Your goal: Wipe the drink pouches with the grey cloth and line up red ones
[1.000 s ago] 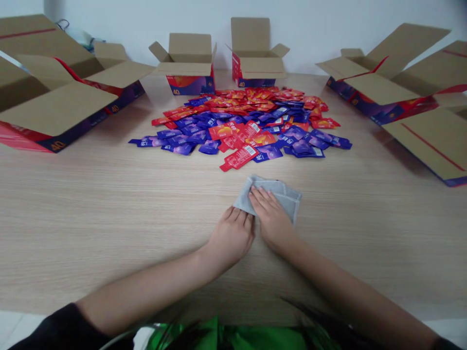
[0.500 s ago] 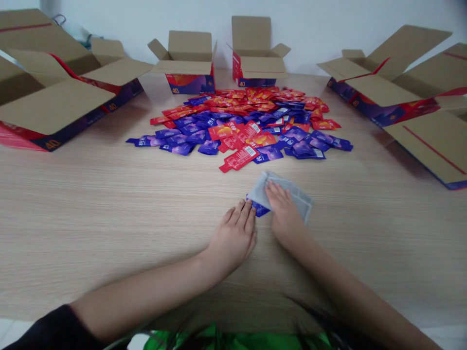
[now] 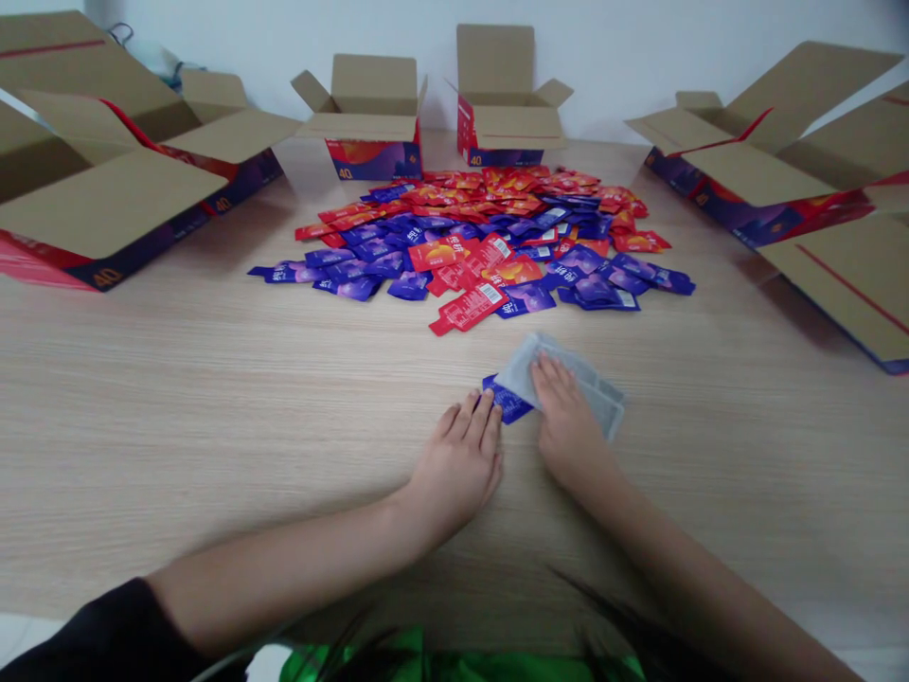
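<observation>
My left hand [image 3: 458,455] lies palm down on the table, fingers stretched out. Its fingertips press on the left edge of a blue-purple sachet [image 3: 512,405] that lies flat with small print facing up. A folded light-grey cloth [image 3: 522,371] is under the fingers of my right hand [image 3: 564,412], which holds it down against the table. The cloth's left corner covers part of the sachet. My right thumb is hidden. Beyond my hands spreads a pile of red-orange sachets [image 3: 465,308] and purple sachets [image 3: 347,287].
Open cardboard boxes ring the pile: two at the left [image 3: 163,223], a small one [image 3: 373,159] and another [image 3: 507,156] at the back, and several along the right [image 3: 753,204]. A white wall [image 3: 603,57] stands behind the wooden table [image 3: 213,398].
My right hand and the cloth have slid slightly right, uncovering more of the blue-purple sachet. My left hand keeps its place on the sachet's edge. The view has shifted slightly.
</observation>
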A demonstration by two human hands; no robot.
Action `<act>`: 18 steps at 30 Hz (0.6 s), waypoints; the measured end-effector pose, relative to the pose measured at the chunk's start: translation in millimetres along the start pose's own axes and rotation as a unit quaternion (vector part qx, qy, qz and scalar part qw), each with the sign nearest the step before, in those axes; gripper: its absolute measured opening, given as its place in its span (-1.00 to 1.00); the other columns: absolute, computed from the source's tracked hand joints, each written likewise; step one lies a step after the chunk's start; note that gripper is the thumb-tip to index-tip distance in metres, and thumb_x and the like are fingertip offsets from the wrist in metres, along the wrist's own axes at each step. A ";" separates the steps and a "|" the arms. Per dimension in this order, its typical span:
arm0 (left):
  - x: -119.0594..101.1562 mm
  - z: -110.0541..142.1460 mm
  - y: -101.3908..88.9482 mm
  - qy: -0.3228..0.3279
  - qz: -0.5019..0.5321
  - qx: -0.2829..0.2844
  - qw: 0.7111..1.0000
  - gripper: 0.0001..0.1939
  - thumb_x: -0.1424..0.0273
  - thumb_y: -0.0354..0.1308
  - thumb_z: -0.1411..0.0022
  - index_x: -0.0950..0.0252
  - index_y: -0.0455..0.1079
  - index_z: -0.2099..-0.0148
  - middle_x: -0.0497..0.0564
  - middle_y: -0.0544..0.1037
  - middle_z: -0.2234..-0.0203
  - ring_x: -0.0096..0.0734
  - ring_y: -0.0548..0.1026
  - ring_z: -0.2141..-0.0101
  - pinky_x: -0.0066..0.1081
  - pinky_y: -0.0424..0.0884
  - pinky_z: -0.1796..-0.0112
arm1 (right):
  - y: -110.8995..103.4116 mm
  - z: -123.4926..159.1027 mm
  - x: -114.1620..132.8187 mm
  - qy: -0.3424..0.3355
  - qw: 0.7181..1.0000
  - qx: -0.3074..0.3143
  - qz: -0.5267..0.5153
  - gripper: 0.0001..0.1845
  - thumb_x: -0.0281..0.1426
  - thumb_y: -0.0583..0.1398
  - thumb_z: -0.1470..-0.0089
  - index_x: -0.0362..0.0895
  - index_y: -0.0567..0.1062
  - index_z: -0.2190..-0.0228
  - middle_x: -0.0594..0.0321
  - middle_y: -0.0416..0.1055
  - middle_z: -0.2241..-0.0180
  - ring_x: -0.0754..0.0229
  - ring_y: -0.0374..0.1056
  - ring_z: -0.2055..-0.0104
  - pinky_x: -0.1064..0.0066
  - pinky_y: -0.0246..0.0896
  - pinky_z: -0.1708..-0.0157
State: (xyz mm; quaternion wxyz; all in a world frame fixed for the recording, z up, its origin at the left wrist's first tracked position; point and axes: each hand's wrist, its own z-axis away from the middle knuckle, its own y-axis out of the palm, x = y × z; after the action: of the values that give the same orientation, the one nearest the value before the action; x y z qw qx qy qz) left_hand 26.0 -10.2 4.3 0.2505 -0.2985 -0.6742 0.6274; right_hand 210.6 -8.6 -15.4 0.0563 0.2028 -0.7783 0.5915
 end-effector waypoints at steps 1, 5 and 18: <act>0.0 -0.1 0.0 0.002 0.002 0.007 1.000 -0.55 0.35 -0.07 -0.34 0.51 0.32 -0.16 0.29 0.37 -0.13 -0.02 0.30 -0.16 -0.12 0.19 -0.14 | 1.3 1.9 4.9 -0.035 0.999 0.014 -0.005 -0.27 -0.66 -0.06 0.05 -0.37 0.18 -0.21 -0.13 0.09 -0.27 -0.02 -0.12 -0.35 -0.06 -0.06 -0.26; 0.4 -0.2 -0.5 0.001 0.012 0.017 1.000 -0.58 0.34 -0.06 -0.33 0.48 0.38 -0.10 0.26 0.48 -0.02 -0.07 0.40 -0.08 -0.11 0.18 -0.14 | 0.9 -0.3 8.6 -0.090 0.993 0.060 -0.038 -0.29 -0.66 -0.08 0.07 -0.37 0.25 -0.17 -0.08 0.12 -0.26 0.06 -0.07 -0.34 0.03 -0.08 -0.29; 0.6 1.4 2.9 -0.004 0.011 -0.011 1.000 -0.53 0.35 -0.06 -0.31 0.49 0.29 -0.19 0.29 0.35 -0.15 -0.02 0.30 -0.16 -0.11 0.21 -0.13 | -3.1 -12.8 4.5 -0.060 0.997 0.042 -0.034 -0.32 -0.66 -0.09 0.05 -0.41 0.27 -0.15 -0.10 0.17 -0.23 0.07 0.00 -0.32 0.05 -0.07 -0.29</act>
State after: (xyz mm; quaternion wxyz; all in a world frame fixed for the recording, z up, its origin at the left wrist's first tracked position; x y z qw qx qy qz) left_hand 24.8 -10.6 1.2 0.2377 -0.3055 -0.6788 0.6240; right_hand 205.7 1.7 -7.4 0.0209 0.2660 -0.7473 0.6085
